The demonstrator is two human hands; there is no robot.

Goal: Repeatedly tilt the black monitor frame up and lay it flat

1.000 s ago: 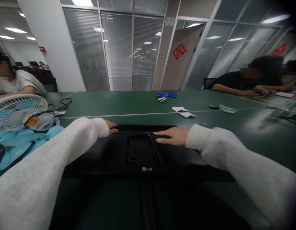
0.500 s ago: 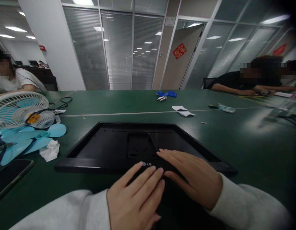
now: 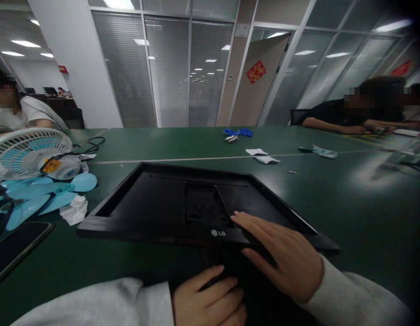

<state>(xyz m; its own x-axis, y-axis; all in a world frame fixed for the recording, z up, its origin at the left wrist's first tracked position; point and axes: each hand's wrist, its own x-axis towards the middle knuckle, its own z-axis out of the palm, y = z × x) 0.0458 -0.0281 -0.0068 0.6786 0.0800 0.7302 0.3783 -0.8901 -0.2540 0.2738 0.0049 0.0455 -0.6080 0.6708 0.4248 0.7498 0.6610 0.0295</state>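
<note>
A black LG monitor housing (image 3: 145, 232) lies in front of me, its recessed panel (image 3: 155, 199) facing up and its whole body slightly tilted. My right hand (image 3: 284, 253) is closed over the near edge, right of the LG logo. Its fingers lie on top, while the thumb is in front and lower down. Below the logo, my left hand (image 3: 210, 299) is apart from the housing, fingers loosely bent with gaps between them. No held thing shows in it, though its underside is hidden. The area between both hands is too dark to make out.
At left are a fan (image 3: 33, 151), blue fan blades (image 3: 62, 188), crumpled tissue (image 3: 74, 210) and a phone (image 3: 19, 249). Farther back lie blue gloves (image 3: 238, 132), white papers (image 3: 262, 156) and a pale green item (image 3: 321, 151). People sit at both sides of the green table (image 3: 359, 217).
My left hand has drawn back toward me, off the logo area. The housing has tilted and its far left corner is higher. My right hand stays on the near edge, shifted slightly right.
</note>
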